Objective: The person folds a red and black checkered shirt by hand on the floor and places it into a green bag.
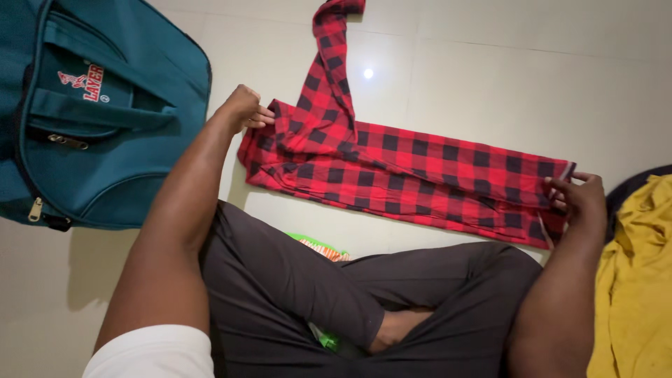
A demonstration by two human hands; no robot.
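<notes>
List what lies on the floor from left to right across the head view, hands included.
Teal bag → left hand gripping one end of the red-and-black checked shirt → right hand gripping its other end → yellow cloth.

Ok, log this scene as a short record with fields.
setting: pale tiled floor, person seated cross-legged
left hand: grips one end of the red-and-black checked shirt
right hand: pinches the shirt's other end
shirt state: folded lengthwise, flat on the floor, one sleeve trailing away
to the left: teal bag, zipped
to the right: yellow cloth
under the legs: green and orange cloth, partly hidden
</notes>
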